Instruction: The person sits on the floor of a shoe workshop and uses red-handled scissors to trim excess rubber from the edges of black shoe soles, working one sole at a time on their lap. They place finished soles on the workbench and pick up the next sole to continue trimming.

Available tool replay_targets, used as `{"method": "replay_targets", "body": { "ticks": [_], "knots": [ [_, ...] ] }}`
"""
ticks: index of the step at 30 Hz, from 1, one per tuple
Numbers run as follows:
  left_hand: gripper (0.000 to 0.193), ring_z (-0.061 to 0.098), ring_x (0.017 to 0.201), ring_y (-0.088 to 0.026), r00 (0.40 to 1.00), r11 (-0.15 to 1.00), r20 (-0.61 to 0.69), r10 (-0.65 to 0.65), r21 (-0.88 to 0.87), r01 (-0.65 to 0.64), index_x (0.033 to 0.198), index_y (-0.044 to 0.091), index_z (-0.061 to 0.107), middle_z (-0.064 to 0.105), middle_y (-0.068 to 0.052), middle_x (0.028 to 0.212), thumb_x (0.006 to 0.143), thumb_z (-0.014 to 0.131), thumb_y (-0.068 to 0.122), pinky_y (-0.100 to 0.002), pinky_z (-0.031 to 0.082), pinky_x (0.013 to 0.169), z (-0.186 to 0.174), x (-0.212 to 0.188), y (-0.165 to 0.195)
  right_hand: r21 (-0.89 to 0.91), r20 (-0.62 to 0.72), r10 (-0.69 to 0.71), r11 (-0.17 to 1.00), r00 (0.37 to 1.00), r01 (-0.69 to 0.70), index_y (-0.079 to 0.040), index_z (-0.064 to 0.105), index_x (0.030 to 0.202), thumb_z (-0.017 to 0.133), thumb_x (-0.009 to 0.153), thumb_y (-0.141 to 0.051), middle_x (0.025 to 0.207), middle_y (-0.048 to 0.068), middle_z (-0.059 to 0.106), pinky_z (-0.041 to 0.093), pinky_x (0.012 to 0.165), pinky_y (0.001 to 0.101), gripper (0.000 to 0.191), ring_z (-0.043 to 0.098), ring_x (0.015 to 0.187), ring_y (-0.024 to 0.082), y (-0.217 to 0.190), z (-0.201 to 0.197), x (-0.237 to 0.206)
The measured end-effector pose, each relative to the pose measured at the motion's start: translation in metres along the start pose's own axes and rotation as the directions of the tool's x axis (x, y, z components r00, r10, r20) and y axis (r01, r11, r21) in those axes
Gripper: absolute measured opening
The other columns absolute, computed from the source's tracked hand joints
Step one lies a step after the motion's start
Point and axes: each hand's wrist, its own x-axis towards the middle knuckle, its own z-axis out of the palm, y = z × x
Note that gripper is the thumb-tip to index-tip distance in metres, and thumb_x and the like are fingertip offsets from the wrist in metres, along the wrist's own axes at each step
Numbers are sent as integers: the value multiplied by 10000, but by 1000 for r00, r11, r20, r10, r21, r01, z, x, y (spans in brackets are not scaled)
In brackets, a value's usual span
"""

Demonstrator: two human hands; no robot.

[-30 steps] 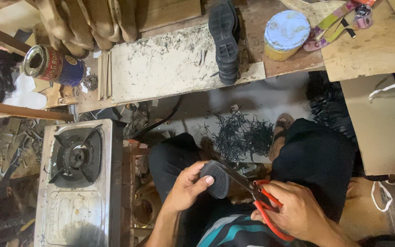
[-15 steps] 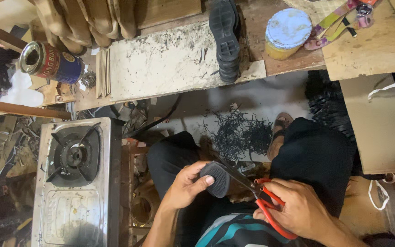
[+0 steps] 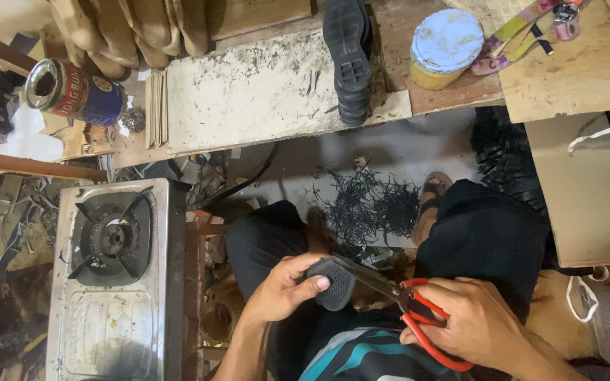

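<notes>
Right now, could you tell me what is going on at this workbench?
A seated person holds a dark rubber sole piece in the left hand and red-handled scissors in the right hand, blades at the piece's edge. Black trimmings lie on the floor between the feet. A black shoe rests sole-up on the bench.

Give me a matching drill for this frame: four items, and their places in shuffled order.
Items:
1. scissors
2. sole piece
3. black shoe
4. stove

Places:
A. on the bench, sole up
B. in the right hand, blades at the sole piece
C. on the floor to the person's left
D. held in the left hand, over the lap

Pairs: 1-B, 2-D, 3-A, 4-C
</notes>
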Motion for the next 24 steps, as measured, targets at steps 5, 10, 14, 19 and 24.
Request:
{"method": "replay_targets", "body": {
  "ticks": [5, 10, 14, 19, 24],
  "knots": [
    [331, 644, 946, -94, 999, 999, 17, -31, -35, 31, 1252, -27, 682, 726, -32, 1057, 982, 691, 164, -268, 545, 849, 3, 1, 3, 68, -43, -57, 996, 997, 60, -107, 753, 916, 930, 606, -410, 744, 46, 734, 562, 569, 379, 469, 720, 650, 268, 1, 1, -1],
    [315, 625, 906, -92, 998, 998, 38, -59, 31, 58, 1240, -38, 696, 732, -40, 1023, 980, 687, 141, -269, 531, 805, 3, 1, 7, 94, -59, -114, 988, 992, 119, -90, 736, 858, 896, 663, -361, 741, 48, 757, 582, 531, 361, 371, 752, 593, 242, 6, -3, -3],
    [298, 645, 949, -99, 998, 999, 66, -17, 32, 15, 1243, -27, 690, 744, -43, 1053, 983, 672, 116, -270, 543, 853, 4, 3, 13, 196, -70, -132, 970, 989, 144, -88, 740, 917, 832, 784, -346, 774, -8, 799, 602, 562, 303, 305, 786, 644, 182, 14, -6, -7],
    [326, 685, 983, -114, 990, 999, 134, 38, 28, -42, 1287, -6, 671, 756, -50, 1097, 978, 677, 99, -285, 558, 908, 17, 10, 21, 168, -101, 122, 980, 987, -104, -62, 730, 897, 931, 669, -312, 599, 41, 689, 518, 472, 321, 394, 662, 490, 175, 13, 12, -1],
    [437, 664, 874, -152, 985, 981, 157, -66, 193, 35, 1366, 37, 619, 749, -68, 1048, 938, 689, 90, -297, 548, 820, 46, 20, 22, 489, -104, 50, 872, 993, 7, -19, 704, 781, 886, 768, -164, 560, 10, 620, 471, 432, 264, 234, 535, 496, 59, 11, 34, 13]
  ]
}}
